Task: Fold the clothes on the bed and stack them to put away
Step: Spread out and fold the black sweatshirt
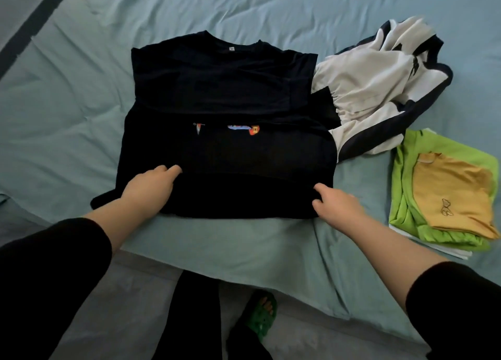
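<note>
Left hand (151,186) is curled onto the folded-up bottom flap of the black T-shirt (225,102). Its fingers are hooked at the flap's upper edge, around 8 o'clock on the shirt, so it's gripping cloth. Right hand (336,208) has the other end of the flap at about 4 o'clock, thumb on top and fingers tucked under, basically a pinch. Both forearms come in from the bottom corners in black sleeves (48,278).

The tee lies flat in the middle of the bed, collar pointing to 12 with a small white tag in the neck. Its sides are folded in, and a strip of colourful print shows just above the flap.

Touching the tee's right edge at 2 o'clock is a crumpled white-and-navy garment (379,88), not folded. Further out at 4 o'clock, apart from the tee, sits a folded stack: a yellow shirt (455,197) on a green garment (406,170), with a thin white layer at the bottom that I can't identify.

Everything's on a wrinkled teal bed sheet (81,88). At 6 o'clock, past the bed edge, there's a foot in a green slipper (261,319).
</note>
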`<state>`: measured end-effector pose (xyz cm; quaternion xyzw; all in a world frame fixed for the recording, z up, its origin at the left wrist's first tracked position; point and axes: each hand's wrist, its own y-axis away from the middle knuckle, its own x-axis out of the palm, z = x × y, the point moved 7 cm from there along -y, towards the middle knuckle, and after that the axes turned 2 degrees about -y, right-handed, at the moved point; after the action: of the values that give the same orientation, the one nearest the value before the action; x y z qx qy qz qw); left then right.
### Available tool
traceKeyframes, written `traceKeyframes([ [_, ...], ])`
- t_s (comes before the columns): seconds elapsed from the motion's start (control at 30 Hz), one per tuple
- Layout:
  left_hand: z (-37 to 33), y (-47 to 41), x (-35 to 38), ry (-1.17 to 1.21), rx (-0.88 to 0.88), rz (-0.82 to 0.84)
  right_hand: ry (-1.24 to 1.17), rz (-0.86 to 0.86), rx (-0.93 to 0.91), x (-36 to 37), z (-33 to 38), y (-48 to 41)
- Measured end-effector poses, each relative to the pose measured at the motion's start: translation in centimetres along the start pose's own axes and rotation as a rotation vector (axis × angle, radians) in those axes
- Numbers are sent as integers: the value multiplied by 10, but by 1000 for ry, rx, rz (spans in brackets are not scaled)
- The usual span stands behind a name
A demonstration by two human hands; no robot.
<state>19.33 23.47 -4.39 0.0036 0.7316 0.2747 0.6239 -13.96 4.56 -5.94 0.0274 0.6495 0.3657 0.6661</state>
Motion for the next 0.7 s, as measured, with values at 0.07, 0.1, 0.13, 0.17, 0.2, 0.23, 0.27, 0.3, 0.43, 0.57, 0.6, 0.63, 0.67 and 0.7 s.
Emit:
traceKeyframes([
  [0.07, 5, -22, -10, 24, 48, 1, 7, -18, -12, -9, 14, -14],
  [0.1, 8, -33, -15, 43, 65, 4, 18, -36, -16, -15, 22, -23],
  [0.13, 12, -44, -20, 67, 77, 7, 42, -62, -20, -23, 31, -32],
  [0.17, 17, -55, -25, 94, 85, 8, 73, -90, -24, -30, 39, -41],
  [0.2, 23, -66, -30, 121, 88, 4, 103, -117, -25, -39, 46, -51],
  [0.23, 28, -78, -37, 145, 90, -13, 124, -143, -22, -48, 53, -61],
  [0.27, 34, -90, -45, 169, 91, -41, 135, -167, -15, -58, 58, -71],
  [0.3, 41, -102, -55, 190, 93, -77, 139, -192, -6, -69, 63, -81],
  [0.43, 57, -155, -97, 224, 151, -167, 156, -293, 10, -112, 79, -125],
  [0.57, 61, -209, -131, 148, 210, -249, 179, -358, 35, -141, 89, -176],
  [0.6, 63, -222, -138, 133, 208, -278, 180, -381, 36, -146, 92, -189],
  [0.63, 66, -235, -144, 126, 200, -310, 178, -409, 40, -152, 93, -201],
  [0.67, 69, -247, -149, 126, 188, -339, 170, -438, 45, -157, 95, -212],
  [0.7, 72, -259, -152, 130, 174, -360, 160, -466, 50, -162, 95, -224],
])
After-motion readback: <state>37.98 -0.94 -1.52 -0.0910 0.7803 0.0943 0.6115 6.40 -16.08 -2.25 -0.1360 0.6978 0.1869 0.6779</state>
